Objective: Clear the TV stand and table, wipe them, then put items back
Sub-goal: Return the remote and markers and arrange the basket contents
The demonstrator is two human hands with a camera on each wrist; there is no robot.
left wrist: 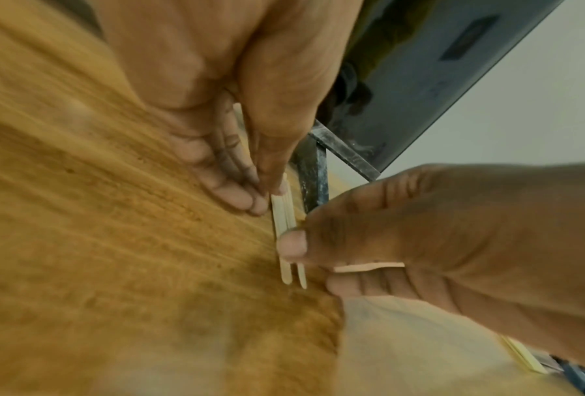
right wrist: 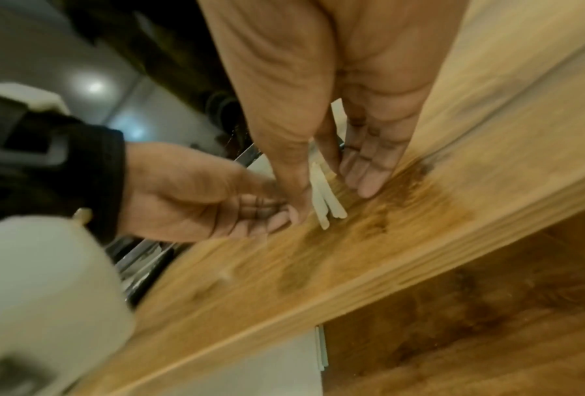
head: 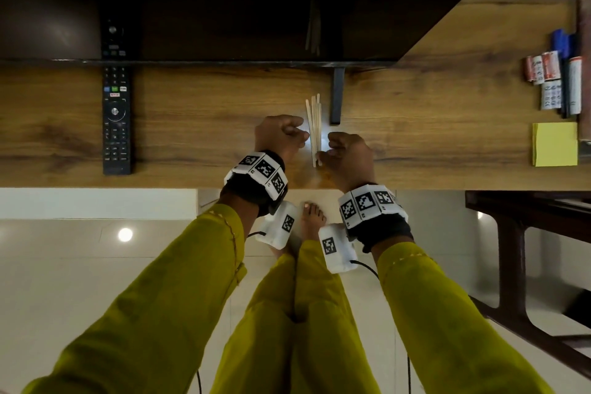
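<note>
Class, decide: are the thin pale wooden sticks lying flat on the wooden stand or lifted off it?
Lying flat: the thin pale wooden sticks rest side by side on the wooden stand, both hands' fingertips at their edges.

A home living room: wooden TV stand (head: 198,125) under a television (head: 224,9) (remote control (head: 115,118) beside it), tiled floor (head: 80,265)

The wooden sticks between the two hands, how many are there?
4, I think. The wooden sticks lie side by side in one bunch on the TV stand, between the left hand and the right hand. They overlap, so another may be hidden.
</note>
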